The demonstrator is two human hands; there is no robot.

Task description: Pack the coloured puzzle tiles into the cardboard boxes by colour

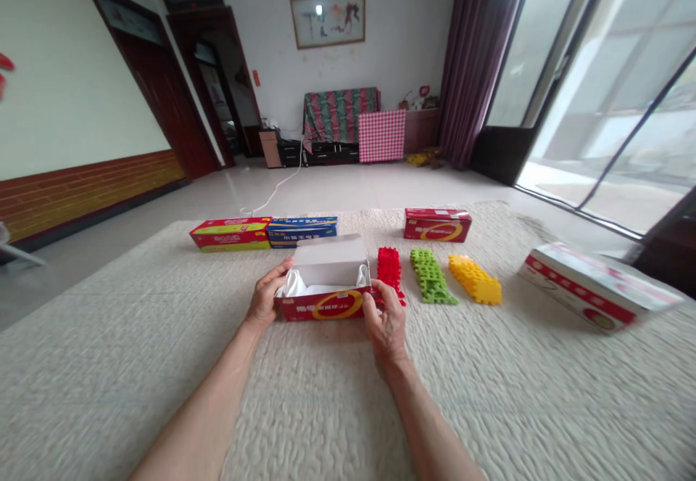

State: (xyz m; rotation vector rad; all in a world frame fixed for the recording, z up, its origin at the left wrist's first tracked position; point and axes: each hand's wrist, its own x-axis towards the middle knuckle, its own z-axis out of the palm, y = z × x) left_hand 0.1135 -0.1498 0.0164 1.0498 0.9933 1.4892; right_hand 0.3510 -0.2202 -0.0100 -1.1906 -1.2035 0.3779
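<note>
A red box point(320, 307) with a yellow ring on its front stands in the middle with its lid up, its white inside showing and white cloth-like material at both ends. My left hand point(267, 294) grips its left end; my right hand point(385, 321) holds its right end, thumb at the front corner. Just right of the box lies a group of red plastic pieces point(388, 267), partly behind my right hand. Beside it are green pieces point(431, 276) and yellow pieces point(475, 279), laid out in strips.
A red-and-green box point(231, 234) and a blue box point(303, 231) stand at the back left, end to end. Behind the plastic pieces is another red box point(438, 225). A white-and-red box point(598, 285) lies at the right on the pale textured cover point(163, 365).
</note>
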